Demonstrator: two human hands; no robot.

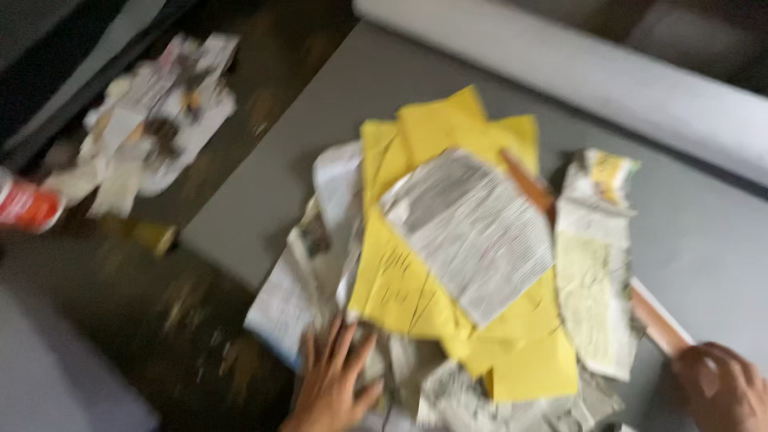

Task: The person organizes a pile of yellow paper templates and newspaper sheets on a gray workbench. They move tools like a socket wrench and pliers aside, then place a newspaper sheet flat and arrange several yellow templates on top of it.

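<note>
A blurred heap of paper lies on a grey board point(320, 128): yellow sheets point(448, 136), a piece of newsprint point(472, 232) on top and a folded pale newspaper point(592, 272) at the right. My left hand point(332, 384) rests flat with its fingers spread on the heap's near left edge. My right hand point(720, 384) is at the lower right, curled around the end of a long brownish stick point(652, 320) that runs up under the papers.
A second pile of crumpled paper scraps point(152, 120) lies on the dark floor at the upper left, with a red and white can point(28, 204) beside it. A thick white roll point(576, 68) lies along the board's far edge.
</note>
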